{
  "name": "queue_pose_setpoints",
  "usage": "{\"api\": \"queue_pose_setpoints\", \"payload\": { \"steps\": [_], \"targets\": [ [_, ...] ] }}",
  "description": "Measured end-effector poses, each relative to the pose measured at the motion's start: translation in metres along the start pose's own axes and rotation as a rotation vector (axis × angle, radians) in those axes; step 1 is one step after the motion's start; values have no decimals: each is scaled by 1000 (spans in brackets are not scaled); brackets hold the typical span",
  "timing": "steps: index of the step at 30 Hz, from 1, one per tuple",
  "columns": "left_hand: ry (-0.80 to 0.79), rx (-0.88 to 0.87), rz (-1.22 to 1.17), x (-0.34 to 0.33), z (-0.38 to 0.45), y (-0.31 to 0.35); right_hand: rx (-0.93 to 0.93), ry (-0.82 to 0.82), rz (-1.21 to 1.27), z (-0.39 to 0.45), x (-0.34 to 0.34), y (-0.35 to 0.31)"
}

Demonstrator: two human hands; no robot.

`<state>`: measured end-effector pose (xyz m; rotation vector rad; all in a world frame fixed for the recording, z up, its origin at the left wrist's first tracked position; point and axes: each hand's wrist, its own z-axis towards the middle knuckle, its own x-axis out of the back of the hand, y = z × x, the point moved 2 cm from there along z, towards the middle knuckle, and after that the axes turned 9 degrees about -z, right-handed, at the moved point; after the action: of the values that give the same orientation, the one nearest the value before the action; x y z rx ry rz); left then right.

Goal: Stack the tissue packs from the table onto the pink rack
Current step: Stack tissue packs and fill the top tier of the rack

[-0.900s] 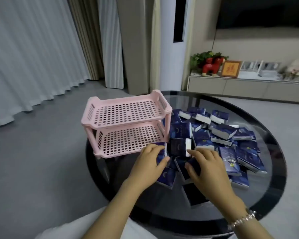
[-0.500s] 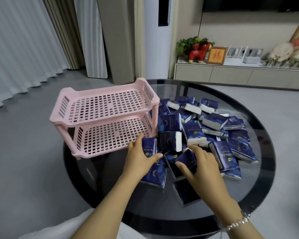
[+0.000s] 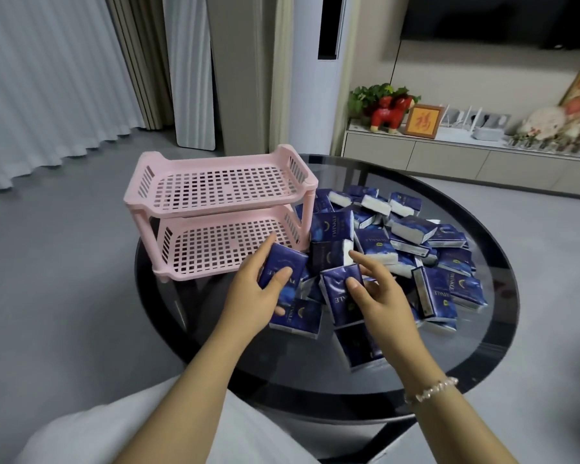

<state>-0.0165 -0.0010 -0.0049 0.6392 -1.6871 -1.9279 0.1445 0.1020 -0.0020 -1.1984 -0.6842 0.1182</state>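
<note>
A pink two-tier rack [image 3: 215, 212] stands on the left part of a round dark glass table [image 3: 482, 346]; both perforated shelves hold nothing. To its right lies a heap of several dark blue tissue packs [image 3: 412, 239]. My left hand [image 3: 252, 296] grips one blue pack [image 3: 283, 266] lifted just in front of the rack's lower shelf. My right hand [image 3: 382, 299] holds another blue pack [image 3: 340, 293], tilted, above the front of the heap.
A low white cabinet [image 3: 449, 155] with a red figurine [image 3: 390, 113], a framed picture and ornaments runs along the back right wall. Curtains hang at the left. Grey floor surrounds the table. More packs lie flat under my hands.
Both hands have closed on a pack each and lifted them off the heap; the left pack has moved toward the rack's lower shelf.
</note>
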Motion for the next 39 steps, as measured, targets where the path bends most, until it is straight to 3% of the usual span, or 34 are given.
{"api": "queue_pose_setpoints", "payload": {
  "steps": [5,11,17,20,24,27,33,36,39],
  "targets": [
    [-112,91,-23,8,-12,1,-83,-60,223,-1,-5,-8],
    [49,172,-13,26,-15,-1,-191,-9,401,4,-16,-4],
    [78,210,-173,33,-16,0,-223,123,545,4,-29,-10],
    [38,256,-236,31,-17,1,-209,105,555,2,-40,-15],
    [-94,248,-235,28,-18,-1,-223,125,428,-2,-61,-18],
    [-109,243,-189,28,-20,-3,-235,126,360,-6,-72,-20],
    [130,254,-145,41,-16,-6,-245,-57,321,-1,-72,-15],
    [181,195,-119,50,-15,-3,-130,-82,-25,7,-59,-10],
    [229,167,-132,56,-14,0,-33,-209,-440,10,-55,-12]
  ]
}}
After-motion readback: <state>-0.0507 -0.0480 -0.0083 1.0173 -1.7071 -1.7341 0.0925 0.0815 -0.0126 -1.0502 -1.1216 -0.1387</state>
